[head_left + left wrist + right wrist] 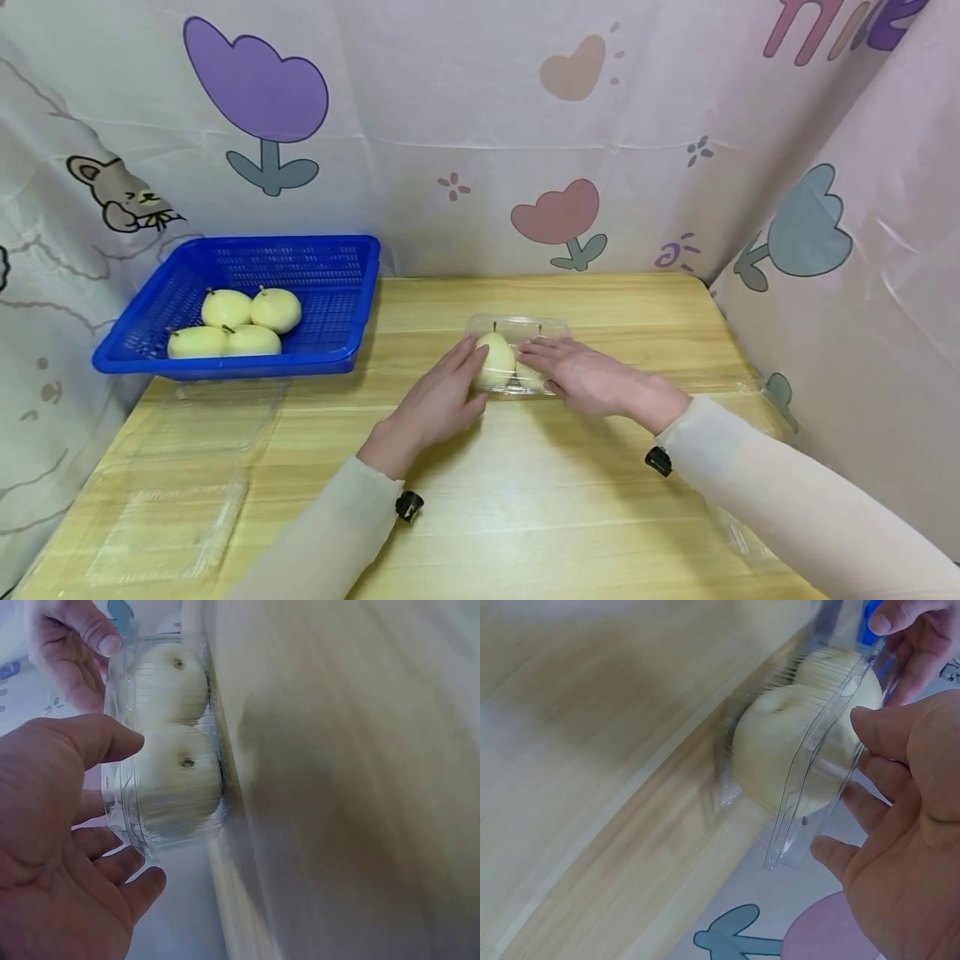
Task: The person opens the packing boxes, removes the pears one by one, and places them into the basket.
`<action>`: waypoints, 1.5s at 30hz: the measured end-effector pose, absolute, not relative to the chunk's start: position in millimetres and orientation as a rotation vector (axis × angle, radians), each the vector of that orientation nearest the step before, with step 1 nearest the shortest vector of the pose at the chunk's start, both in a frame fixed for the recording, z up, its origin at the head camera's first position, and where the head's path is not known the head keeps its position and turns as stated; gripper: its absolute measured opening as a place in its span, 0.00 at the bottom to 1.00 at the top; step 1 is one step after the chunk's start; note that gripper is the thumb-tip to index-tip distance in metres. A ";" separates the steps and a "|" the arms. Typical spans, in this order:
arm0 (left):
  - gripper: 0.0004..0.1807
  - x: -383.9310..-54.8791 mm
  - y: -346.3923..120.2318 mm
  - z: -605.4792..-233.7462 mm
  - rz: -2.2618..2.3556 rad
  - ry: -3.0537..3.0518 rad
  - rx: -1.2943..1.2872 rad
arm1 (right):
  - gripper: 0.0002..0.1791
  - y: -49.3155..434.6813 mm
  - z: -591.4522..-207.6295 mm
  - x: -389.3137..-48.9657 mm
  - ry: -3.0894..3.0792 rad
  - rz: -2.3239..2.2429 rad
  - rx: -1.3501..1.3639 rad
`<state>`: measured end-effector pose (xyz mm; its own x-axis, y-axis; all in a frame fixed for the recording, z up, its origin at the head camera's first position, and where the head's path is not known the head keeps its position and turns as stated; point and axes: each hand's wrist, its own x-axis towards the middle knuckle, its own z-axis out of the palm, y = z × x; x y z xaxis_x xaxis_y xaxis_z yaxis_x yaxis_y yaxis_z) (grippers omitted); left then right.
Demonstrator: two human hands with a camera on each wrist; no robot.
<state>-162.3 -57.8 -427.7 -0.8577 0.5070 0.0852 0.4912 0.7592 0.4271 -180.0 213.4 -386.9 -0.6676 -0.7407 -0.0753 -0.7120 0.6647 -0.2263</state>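
Two pale yellow pears lie side by side in a clear plastic clamshell box [517, 318], their stems pointing to the back. The left pear [496, 363] shows plainly, while the right pear [529, 378] is partly behind fingers. My left hand [435, 398] rests on the box's left end, with its thumb over the near edge of the lid in the left wrist view. On the right part of the lid lies my right hand [583, 375], fingers extended across the top. The lid [804, 769] sits over the pears, its edge close to the lower rim.
A blue plastic basket [345, 360] with several pears [252, 341] stands at the back left. Clear plastic boxes [168, 525] lie along the table's left side, and more clear plastic [742, 537] shows at the right edge. A printed curtain [420, 100] hangs behind the wooden table [510, 500].
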 end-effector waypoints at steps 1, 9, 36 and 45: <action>0.41 -160.0 -59.5 -428.3 0.692 2.915 0.824 | 0.32 212.0 -386.8 -179.5 2.713 -0.269 -1.199; 0.43 -144.0 -72.6 -431.4 0.716 2.943 0.782 | 0.30 199.2 -385.6 -175.4 2.681 -0.301 -1.213; 0.36 -136.5 -91.9 -430.9 0.843 3.084 0.739 | 0.28 186.2 -402.2 -147.5 2.909 -0.770 -0.092; 0.35 -134.5 -90.1 -429.7 0.854 3.037 0.722 | 0.26 187.9 -406.4 -143.0 2.842 -0.958 0.039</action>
<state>-134.5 -90.1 -429.7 -0.8962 0.3926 0.2068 0.4428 0.7617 0.4730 -143.0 187.9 -406.4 -0.9896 -0.0211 -0.1425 0.0695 0.7968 -0.6003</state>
